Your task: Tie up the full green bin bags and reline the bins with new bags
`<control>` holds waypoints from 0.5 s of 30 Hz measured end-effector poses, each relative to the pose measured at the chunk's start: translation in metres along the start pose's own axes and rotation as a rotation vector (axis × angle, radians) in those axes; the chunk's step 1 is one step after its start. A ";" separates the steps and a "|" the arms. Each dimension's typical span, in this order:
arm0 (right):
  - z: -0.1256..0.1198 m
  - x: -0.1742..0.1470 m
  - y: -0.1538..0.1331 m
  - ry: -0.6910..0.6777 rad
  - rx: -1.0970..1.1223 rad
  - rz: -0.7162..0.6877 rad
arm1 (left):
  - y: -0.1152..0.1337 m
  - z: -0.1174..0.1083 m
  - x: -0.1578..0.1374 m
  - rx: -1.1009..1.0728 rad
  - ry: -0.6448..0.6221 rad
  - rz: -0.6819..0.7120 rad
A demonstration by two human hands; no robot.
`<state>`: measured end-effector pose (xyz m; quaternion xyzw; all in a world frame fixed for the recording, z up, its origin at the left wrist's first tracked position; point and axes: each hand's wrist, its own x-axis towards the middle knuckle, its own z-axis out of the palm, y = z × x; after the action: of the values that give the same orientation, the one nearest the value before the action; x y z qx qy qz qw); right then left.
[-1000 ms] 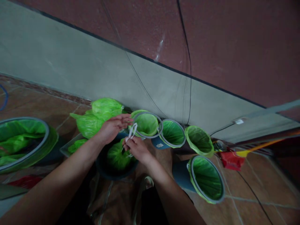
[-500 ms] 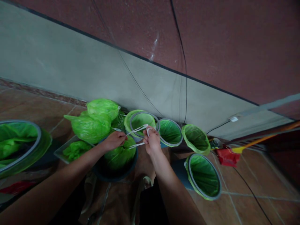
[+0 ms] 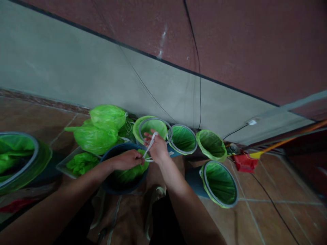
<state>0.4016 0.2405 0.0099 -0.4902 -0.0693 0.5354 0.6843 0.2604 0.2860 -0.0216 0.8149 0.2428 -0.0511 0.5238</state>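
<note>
A single head-worn camera looks forward and down from above the person's own forearms, which enter from 7 and 6 o'clock. It faces a grey-and-maroon wall (image 3: 102,78) that crosses the frame on a slant, so the view is rolled. The left hand (image 3: 127,160) and right hand (image 3: 158,149) meet close under the lens, just below centre. The tiled floor (image 3: 268,214) fills 5 o'clock. No second view overlaps it.
</note>
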 end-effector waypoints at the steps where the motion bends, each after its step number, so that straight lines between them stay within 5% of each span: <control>1: -0.004 0.001 0.003 0.014 -0.062 0.008 | -0.003 -0.002 0.001 -0.031 0.030 -0.020; 4: -0.015 0.002 0.013 0.013 -0.373 -0.029 | -0.008 -0.011 0.002 -0.157 0.135 -0.077; 10: -0.024 -0.007 0.022 -0.302 -1.201 -0.205 | -0.011 -0.018 -0.001 -0.342 0.332 -0.157; 15: -0.021 -0.017 0.022 -0.492 -1.335 -0.308 | -0.019 -0.025 0.000 -0.245 0.358 -0.113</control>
<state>0.3931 0.2132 -0.0103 -0.6534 -0.6010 0.3716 0.2717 0.2479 0.3144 -0.0261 0.7263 0.3819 0.0950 0.5636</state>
